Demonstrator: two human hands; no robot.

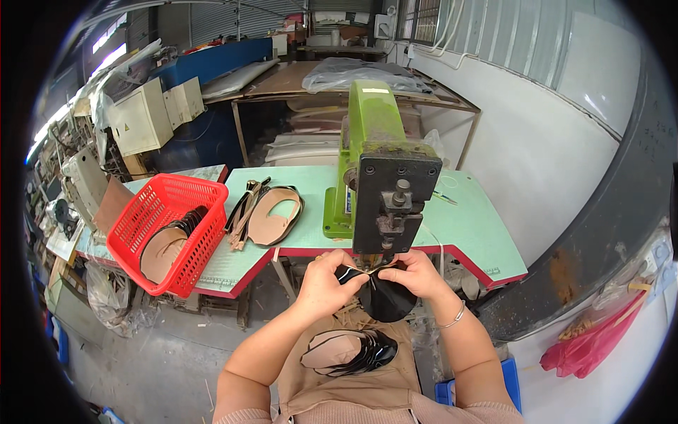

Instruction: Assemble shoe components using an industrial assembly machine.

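My left hand (pixel 323 284) pinches one side of a glossy black shoe upper piece (pixel 387 300) with a beige lining edge. On the other side, my right hand (pixel 418 274), with a bracelet at the wrist, grips the same piece between thumb and fingers. Both hands hold its edge up under the black head (pixel 373 201) of a green post-type machine (pixel 378 116). The contact point between tool and piece is partly hidden by the head and my fingers. A stack of black and beige upper pieces (pixel 335 351) lies on my apron-covered lap.
A red plastic basket (pixel 203 256) with more upper pieces stands at the table's left. Beside it lie a bundle of strips (pixel 245 210) and beige cut pieces (pixel 263 218) on the green tabletop (pixel 480 226). A pink bag (pixel 590 343) hangs at right; a blue bin (pixel 511 381) is below.
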